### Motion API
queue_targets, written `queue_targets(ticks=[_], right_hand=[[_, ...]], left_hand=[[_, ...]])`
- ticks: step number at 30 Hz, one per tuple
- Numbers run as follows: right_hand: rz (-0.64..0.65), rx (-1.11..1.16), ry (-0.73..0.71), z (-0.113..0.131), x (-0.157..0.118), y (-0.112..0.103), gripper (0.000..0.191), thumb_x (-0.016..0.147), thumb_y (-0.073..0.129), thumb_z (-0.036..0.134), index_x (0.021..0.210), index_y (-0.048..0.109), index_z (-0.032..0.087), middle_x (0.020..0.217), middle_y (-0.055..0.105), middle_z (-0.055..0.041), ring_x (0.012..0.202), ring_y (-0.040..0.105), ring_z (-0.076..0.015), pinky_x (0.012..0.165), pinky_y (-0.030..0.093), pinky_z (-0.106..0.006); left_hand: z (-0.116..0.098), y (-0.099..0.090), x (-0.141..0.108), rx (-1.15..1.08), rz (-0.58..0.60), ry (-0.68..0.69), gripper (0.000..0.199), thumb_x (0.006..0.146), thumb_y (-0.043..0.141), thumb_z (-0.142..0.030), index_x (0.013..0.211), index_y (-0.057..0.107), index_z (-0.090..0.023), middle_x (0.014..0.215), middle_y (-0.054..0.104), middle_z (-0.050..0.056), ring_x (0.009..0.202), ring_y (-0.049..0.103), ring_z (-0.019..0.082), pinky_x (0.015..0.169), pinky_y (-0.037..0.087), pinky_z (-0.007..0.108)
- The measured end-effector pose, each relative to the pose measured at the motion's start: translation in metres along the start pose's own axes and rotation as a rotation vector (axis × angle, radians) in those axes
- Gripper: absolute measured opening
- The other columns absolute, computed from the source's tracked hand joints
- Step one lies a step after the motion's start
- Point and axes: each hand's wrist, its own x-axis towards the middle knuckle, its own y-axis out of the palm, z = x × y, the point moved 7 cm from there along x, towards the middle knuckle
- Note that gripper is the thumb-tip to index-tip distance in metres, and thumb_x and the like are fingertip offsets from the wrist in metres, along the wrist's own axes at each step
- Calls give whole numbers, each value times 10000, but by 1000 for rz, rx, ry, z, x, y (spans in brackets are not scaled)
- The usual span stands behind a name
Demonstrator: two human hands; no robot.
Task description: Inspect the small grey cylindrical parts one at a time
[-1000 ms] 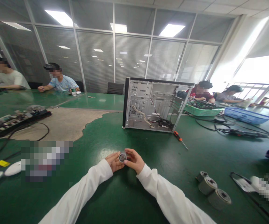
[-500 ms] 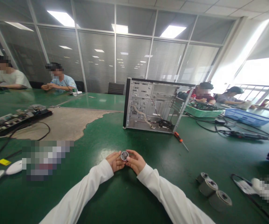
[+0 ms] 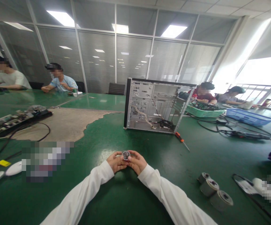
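A small round metal part [image 3: 126, 155] with a pale rim and a darker middle is held between both hands above the green table [image 3: 98, 137]. The fingers of my left hand [image 3: 116, 162] close on its left side. My right hand [image 3: 136, 162] grips its right side, with the thumb at the lower edge of the rim. Beyond the hands stands an open computer case [image 3: 156, 106] with cables inside. An orange-handled screwdriver [image 3: 181, 140] lies by its lower right corner. Three metal cylinders [image 3: 210, 187] sit to the right of my hands.
On the left are a circuit assembly [image 3: 15, 120], black cables and a worn brown patch [image 3: 67, 122]. A green basket [image 3: 204, 113], a blue basket [image 3: 250, 117] and cables lie at the right. Several people sit around the far sides.
The round part has shifted and tilted slightly between my fingers, and my left fingers have moved a little around it. A person in light blue at the far left has raised one hand.
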Motion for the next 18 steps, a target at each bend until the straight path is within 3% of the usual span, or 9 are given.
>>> queue_targets(ticks=[12, 18], right_hand=[[-44, -12, -77, 5, -2, 5, 375, 493, 725, 254, 804, 535, 165, 778, 602, -30, 742, 575, -160, 724, 434, -350], [-88, -44, -61, 1, 0, -3, 394, 494, 723, 255, 827, 530, 174, 816, 596, -28, 746, 570, -159, 684, 445, -328]], left_hand=[[0, -7, 5, -66, 1, 68, 320, 568, 691, -157, 812, 489, -116, 713, 615, 50, 613, 608, 150, 614, 482, 293], [-2, -8, 6, -87, -7, 112, 347, 516, 719, -136, 803, 529, -96, 767, 612, 70, 667, 606, 172, 650, 484, 311]])
